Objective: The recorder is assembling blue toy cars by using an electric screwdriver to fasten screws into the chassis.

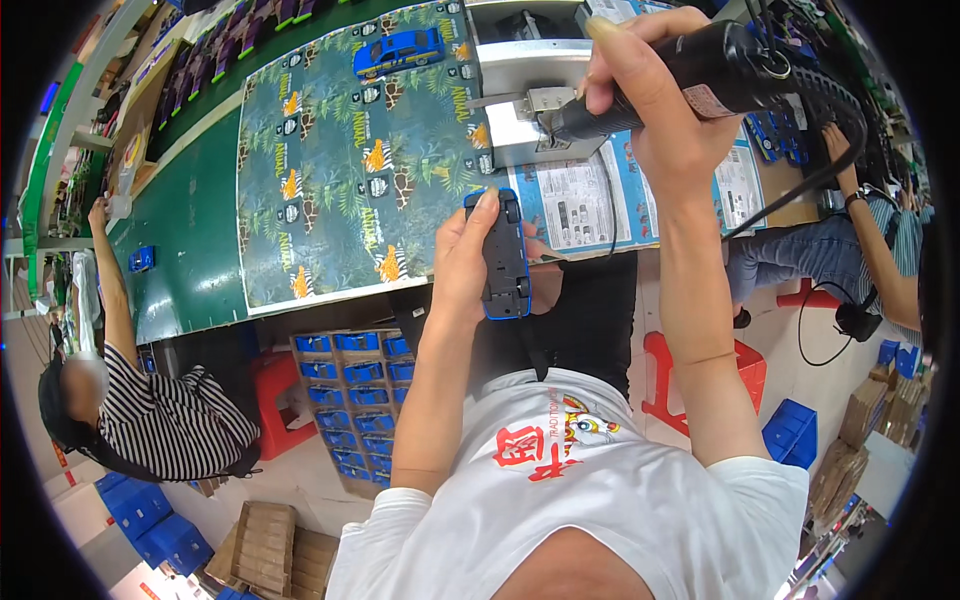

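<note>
My left hand [464, 262] grips a blue toy car [507, 262] turned over, its black underside facing up, near the table's front edge. In my right hand [668, 125] is a black electric screwdriver [712, 68] with a cable trailing to the right. The screwdriver's tip end reaches the front of a metal screw feeder [540, 62]; whether a screw sits on the tip is too small to tell. Farther back, another blue toy car [398, 53] stands on the animal-print sheet [335, 190].
A small blue car [142, 258] lies on the green table [190, 285] at left, by a person in stripes [170, 415]. Printed sheets [580, 205] lie beside the feeder. A carton of blue cars [355, 400] and red stools [282, 405] are below. Another person [830, 255] works at right.
</note>
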Motion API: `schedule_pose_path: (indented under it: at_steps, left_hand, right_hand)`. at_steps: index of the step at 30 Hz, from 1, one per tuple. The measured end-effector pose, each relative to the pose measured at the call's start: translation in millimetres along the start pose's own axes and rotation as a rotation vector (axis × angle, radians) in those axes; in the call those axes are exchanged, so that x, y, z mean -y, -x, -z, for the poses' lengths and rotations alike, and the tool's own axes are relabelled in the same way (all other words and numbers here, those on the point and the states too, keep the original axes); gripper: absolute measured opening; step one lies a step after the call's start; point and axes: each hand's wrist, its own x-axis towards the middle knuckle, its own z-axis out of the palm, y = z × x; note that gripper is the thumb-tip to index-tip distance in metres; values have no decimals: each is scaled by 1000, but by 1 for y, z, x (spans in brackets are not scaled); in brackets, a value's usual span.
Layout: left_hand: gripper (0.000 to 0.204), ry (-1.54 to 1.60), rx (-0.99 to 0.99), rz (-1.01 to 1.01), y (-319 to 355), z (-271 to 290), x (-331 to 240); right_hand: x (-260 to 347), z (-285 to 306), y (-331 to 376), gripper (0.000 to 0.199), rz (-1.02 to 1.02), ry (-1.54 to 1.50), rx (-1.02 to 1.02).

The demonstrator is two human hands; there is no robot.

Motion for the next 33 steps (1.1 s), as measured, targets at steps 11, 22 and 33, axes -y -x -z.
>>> schedule_pose_path:
  at_steps: [11, 22, 33]
  left_hand:
    - [37, -34, 53, -90, 1, -4, 4]
    - [25, -74, 87, -147, 1, -7, 8]
    - [32, -65, 154, -185, 3, -3, 14]
  right_hand:
    - [3, 4, -20, 20, -66, 497, 322]
    - [20, 23, 7, 15, -83, 109, 311]
    - [1, 29, 40, 16, -122, 165, 266]
